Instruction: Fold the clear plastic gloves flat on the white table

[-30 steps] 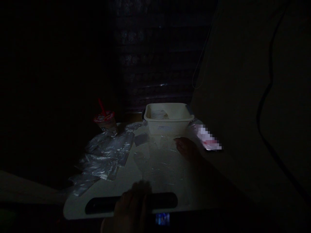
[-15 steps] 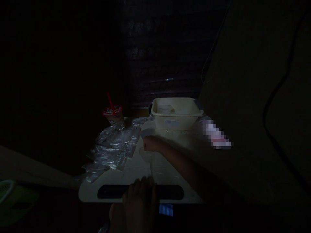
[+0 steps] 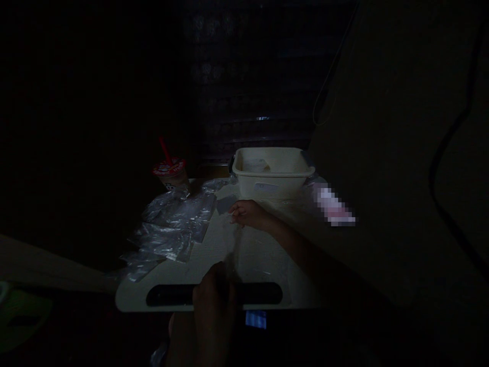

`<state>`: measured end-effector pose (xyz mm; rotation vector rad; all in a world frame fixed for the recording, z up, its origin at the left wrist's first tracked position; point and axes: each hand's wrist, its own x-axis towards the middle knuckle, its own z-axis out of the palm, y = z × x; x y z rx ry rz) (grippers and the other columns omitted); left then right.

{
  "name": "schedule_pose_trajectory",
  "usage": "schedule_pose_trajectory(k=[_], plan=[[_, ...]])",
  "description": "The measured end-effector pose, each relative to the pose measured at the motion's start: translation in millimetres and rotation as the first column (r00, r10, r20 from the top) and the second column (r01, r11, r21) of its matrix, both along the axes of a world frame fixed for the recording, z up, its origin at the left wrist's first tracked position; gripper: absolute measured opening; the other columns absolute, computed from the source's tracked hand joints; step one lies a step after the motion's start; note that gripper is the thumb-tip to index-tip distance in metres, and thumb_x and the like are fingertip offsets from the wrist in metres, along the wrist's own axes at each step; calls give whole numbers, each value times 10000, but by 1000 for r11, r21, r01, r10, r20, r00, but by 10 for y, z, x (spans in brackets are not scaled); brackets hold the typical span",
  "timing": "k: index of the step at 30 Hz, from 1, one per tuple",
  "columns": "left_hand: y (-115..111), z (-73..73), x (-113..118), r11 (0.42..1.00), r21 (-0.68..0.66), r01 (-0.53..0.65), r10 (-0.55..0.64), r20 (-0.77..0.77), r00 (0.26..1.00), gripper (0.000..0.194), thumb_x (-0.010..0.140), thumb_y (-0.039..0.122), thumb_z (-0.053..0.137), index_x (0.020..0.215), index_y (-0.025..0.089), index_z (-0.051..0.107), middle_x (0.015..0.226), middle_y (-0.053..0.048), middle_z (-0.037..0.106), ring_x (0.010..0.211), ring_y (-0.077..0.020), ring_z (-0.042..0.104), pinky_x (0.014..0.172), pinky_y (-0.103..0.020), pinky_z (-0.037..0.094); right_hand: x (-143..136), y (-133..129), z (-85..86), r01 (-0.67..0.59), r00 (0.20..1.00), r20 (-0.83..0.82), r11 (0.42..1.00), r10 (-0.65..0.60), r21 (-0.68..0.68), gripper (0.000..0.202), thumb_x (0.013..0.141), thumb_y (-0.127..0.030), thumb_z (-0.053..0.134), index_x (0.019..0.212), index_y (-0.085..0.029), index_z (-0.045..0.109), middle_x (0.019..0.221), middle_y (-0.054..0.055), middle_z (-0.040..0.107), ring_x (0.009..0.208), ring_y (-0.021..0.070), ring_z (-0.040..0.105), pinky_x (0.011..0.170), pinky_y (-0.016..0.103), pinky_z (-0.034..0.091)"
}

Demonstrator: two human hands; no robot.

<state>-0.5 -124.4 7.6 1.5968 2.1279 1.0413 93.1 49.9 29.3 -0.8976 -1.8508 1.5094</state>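
Observation:
Low on the white tabletop [image 3: 260, 255], my left hand [image 3: 214, 293] is closed around a dim, see-through piece of plastic film [image 3: 231, 257], which runs up from its fingers. The dark hides most of that grip. Farther up, my right hand [image 3: 250, 214] reaches in from the right, fingers loosely bent and apart, with nothing clear in them. Just beyond its fingertips lies a flat grey piece [image 3: 227, 205]. Left of both hands, several clear plastic bags [image 3: 171, 229] are spread in an overlapping pile.
Behind my right hand stands a cream plastic basin [image 3: 273, 188] with something pale inside. A red-lidded drink cup [image 3: 171, 176] with a straw is at the back left. A dark slot [image 3: 260, 293] runs along the front edge, and a lit screen [image 3: 255, 319] shows below it.
My right hand has gone from a fist to loosened fingers and shifted slightly up and right. My left hand's fingers have curled in. The whole view has moved slightly.

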Motion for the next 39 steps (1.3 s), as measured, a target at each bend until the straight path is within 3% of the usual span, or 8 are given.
schedule_pose_trajectory(k=[5, 12, 18, 23, 29, 34, 39], plan=[[-67, -35, -73, 997, -17, 75, -77, -155, 985, 348, 744, 277, 420, 1063, 151, 482, 903, -82, 613, 814, -222, 574, 674, -358, 439, 302, -45, -15, 49, 995, -83, 996, -55, -72, 221, 544, -157, 567, 763, -134, 548, 562, -39, 534, 495, 75, 507, 459, 196, 382], [-118, -168, -123, 974, 95, 204, -155, -370, 916, 279, 750, 179, 397, 981, 208, 550, 935, -59, 599, 804, -201, 543, 676, -342, 419, 562, -60, -160, 92, 996, 5, 988, -93, 121, 42, 556, -176, 547, 569, -138, 534, 562, -12, 541, 539, 93, 509, 550, 235, 403], [-189, -61, -113, 956, 6, 295, -273, -359, 893, 314, 762, 188, 393, 1054, 205, 505, 973, -67, 565, 834, -199, 517, 730, -352, 416, 609, -58, -233, 81, 995, 31, 965, -91, 250, 60, 565, -99, 496, 553, -150, 526, 593, -5, 532, 558, 98, 504, 551, 228, 399], [-192, 1, -136, 933, 0, 360, -331, -389, 860, 339, 748, 148, 400, 1057, 237, 506, 1062, -59, 545, 915, -207, 498, 769, -368, 400, 614, -44, -249, 87, 990, 64, 909, -123, 407, 154, 539, -25, 481, 506, -164, 540, 629, 6, 523, 636, 115, 491, 634, 249, 385], [-210, -86, -187, 917, -22, 399, -366, -446, 817, 306, 727, 162, 440, 1003, 234, 547, 1048, -61, 559, 957, -231, 481, 788, -394, 394, 651, -17, -279, 59, 963, 173, 791, -205, 609, 192, 569, -6, 470, 528, -169, 563, 659, 15, 544, 662, 118, 509, 667, 252, 393], [-213, -114, -202, 916, -25, 401, -367, -458, 810, 300, 723, 151, 439, 986, 235, 557, 1084, -51, 544, 968, -222, 477, 795, -379, 391, 698, 10, -302, 91, 943, 196, 773, -270, 628, 235, 569, 4, 437, 611, -157, 603, 657, 22, 579, 630, 115, 532, 627, 233, 413], [-171, -115, -168, 941, 22, 337, -293, -443, 847, 297, 735, 172, 430, 1002, 221, 550, 1018, -55, 571, 923, -214, 492, 757, -371, 391, 737, 19, -299, 179, 892, 187, 702, -411, 689, 313, 561, 19, 398, 672, -173, 618, 723, 19, 613, 706, 121, 549, 693, 243, 405]])
